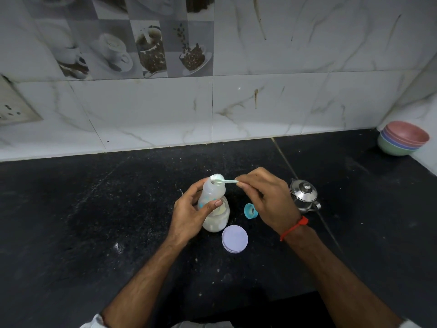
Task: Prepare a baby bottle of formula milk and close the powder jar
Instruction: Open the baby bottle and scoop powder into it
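Black speckled stone worktop (99,209). At two o'clock, stacked pastel plastic bowls (402,138); their contents cannot be seen. At centre, the open clear glass powder jar (218,220), part-filled with white powder. Just above it, the left hand (191,213) has its grip closed round a translucent plastic baby bottle (211,190), tilted. Right hand (264,197) pinches a pale green scoop (221,179) of powder at the bottle's mouth. At five o'clock of the jar, its round lilac lid (234,238); at three o'clock, a teal bottle cap (250,211) and a lidded steel pot (303,195).

Translucent plastic bottle (211,191); shiny steel pot (303,194); speckled stone counter (94,209).
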`<state>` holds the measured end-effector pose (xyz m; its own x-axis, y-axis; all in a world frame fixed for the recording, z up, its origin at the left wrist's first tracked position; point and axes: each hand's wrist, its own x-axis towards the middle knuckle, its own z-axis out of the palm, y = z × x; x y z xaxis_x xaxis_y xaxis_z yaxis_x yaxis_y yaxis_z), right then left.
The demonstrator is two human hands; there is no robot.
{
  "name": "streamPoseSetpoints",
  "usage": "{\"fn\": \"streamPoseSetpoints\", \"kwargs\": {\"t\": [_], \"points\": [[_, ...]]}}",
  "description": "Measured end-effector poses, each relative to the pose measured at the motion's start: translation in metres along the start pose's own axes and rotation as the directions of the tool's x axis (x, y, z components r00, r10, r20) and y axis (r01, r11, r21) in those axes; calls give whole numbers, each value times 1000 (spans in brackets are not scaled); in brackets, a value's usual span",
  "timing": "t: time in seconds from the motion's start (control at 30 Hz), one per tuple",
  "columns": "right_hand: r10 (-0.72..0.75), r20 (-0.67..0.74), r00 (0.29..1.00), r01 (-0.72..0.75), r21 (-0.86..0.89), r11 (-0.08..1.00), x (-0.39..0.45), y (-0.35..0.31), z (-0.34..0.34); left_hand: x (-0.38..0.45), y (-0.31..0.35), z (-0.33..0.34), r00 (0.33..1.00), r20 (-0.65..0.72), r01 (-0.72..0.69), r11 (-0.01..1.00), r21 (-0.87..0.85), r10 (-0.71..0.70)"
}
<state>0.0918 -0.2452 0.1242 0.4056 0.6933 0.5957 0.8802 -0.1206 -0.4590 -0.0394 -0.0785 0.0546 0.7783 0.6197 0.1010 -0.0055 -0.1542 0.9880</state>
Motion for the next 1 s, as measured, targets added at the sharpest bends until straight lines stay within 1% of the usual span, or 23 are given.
{"fn": "streamPoseSetpoints", "kwargs": {"t": [0.03,0.1,0.17,0.2,0.27,0.3,0.37,0.43,0.57,0.7,0.77,0.93,1.0], "points": [[2,-15,1000,-2,-8,1000,0,0,0,0,0,0,1000,0,-1,1000,-8,1],[6,27,1000,-6,-12,1000,1,1,0,0,-1,-1,1000,-9,-5,1000,-8,5],[42,77,996,-45,28,999,2,4,2,0,-3,-2,1000,-19,-10,1000,7,10],[75,62,995,-79,57,995,1,6,4,-1,-3,-3,1000,-19,-15,1000,7,15],[194,10,981,-193,160,968,0,8,10,-2,-3,-5,999,-27,-30,1000,3,30],[282,2,959,-274,246,930,-2,9,12,-2,-4,-7,999,-39,-37,999,0,37],[447,6,894,-413,394,821,-5,13,17,-3,-5,-12,995,-85,-46,999,-22,44],[548,25,836,-505,425,751,-7,18,22,-3,-5,-17,989,-144,-38,998,-51,30],[651,96,753,-645,302,702,-9,25,35,-5,-7,-27,980,-200,-25,996,-81,8],[682,170,712,-700,99,707,-7,31,53,-10,-9,-32,976,-216,-24,996,-90,4],[675,206,708,-696,48,716,-5,32,62,-14,-10,-33,976,-216,-24,996,-89,4],[640,270,720,-672,40,740,-1,37,84,-22,-9,-34,981,-192,-35,996,-84,19],[612,288,737,-640,4,769,-2,41,89,-25,-9,-34,982,-189,-38,996,-83,22]]}}
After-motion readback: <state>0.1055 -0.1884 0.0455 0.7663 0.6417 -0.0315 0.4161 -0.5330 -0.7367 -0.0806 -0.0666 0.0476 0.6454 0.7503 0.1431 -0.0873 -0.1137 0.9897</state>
